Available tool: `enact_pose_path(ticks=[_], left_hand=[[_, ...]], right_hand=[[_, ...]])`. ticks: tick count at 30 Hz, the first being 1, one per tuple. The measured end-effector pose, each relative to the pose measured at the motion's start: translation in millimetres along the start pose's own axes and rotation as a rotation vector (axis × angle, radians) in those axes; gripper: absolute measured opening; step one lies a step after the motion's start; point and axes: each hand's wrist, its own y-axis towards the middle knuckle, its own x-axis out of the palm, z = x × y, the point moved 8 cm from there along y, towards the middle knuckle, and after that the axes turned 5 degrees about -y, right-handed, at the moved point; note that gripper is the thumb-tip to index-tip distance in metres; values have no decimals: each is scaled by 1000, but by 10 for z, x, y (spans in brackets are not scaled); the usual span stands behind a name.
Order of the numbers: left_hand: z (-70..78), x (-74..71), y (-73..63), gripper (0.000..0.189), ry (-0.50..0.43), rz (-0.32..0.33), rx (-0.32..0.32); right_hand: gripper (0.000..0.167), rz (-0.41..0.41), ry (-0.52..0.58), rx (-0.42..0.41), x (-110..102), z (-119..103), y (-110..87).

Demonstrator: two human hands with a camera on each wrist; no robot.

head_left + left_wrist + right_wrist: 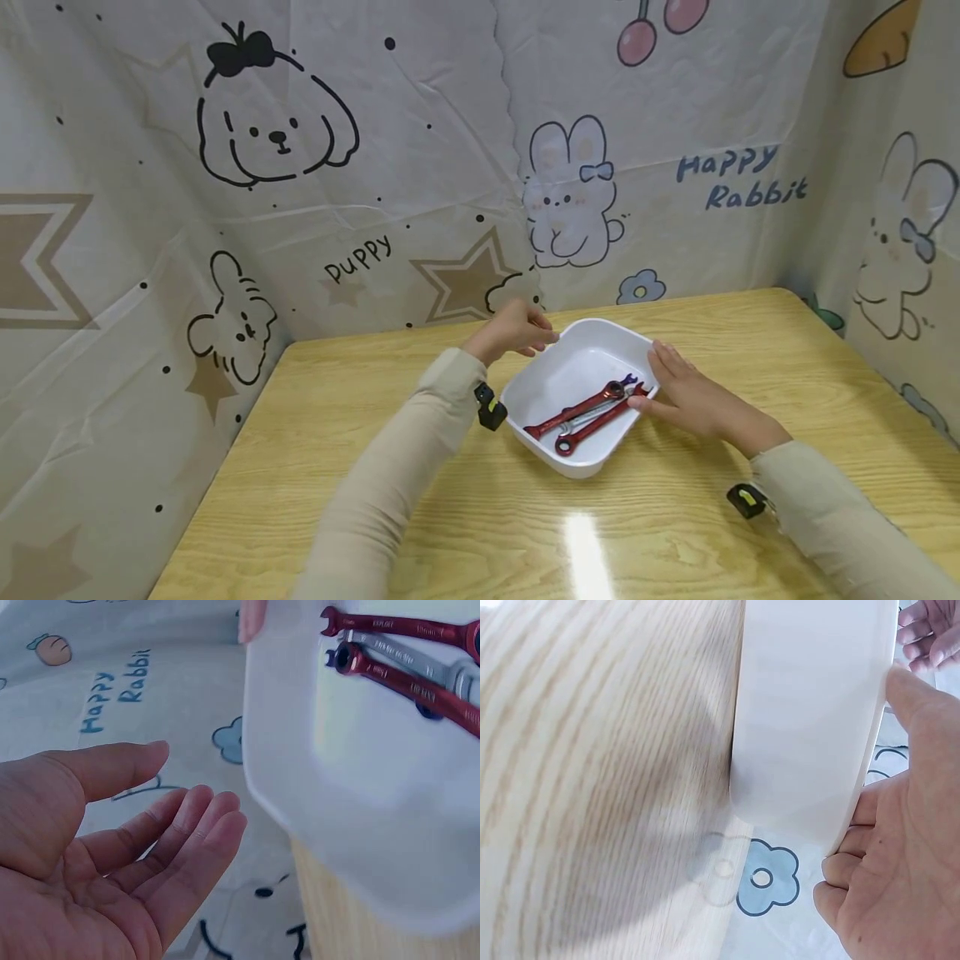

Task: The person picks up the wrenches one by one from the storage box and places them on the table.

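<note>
A white plastic basin (551,387) sits on the table, with several combination wrenches inside. A red wrench (573,411) lies beside another red wrench (600,427), a silver wrench (401,654) shows between them, and blue ends peek out. My left hand (516,327) hovers by the basin's far left rim, apart from it in the left wrist view, fingers loosely bent and holding nothing. On the right side my right hand (693,396) rests against the rim, fingers fairly straight and thumb over the edge near the wrench ends. Some right fingertips are hidden behind the rim in the right wrist view.
The wood-grain table (360,417) reaches back to a printed cloth (420,150) that hangs behind and at both sides. Small black devices are worn at the left wrist (491,408) and the right wrist (747,501).
</note>
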Motion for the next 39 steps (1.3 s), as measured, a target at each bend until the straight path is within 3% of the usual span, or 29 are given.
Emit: enact_pose_path(ticks=[8,15,20,26,29,34,39], left_hand=[[-24,325,153,20,-52,-32,4],[-183,599,266,20,-99,-58,-60],[-310,710,308,19,-114,-16,-107],[-438,763,306,18,-53,9,-160],[-476,807,303,17,24,-34,-183],[-502,908,263,17,195,-169,-218],[-497,973,236,12,250,-242,-219]], right_hand=[[95,-6,-7,11,17,22,8],[97,-8,0,23,21,29,5],[97,-5,6,23,17,25,5],[96,-5,1,19,20,18,2],[96,-1,0,14,13,12,-3],[95,8,-1,4,0,-1,-5],[95,11,-5,3,-4,-3,-5]])
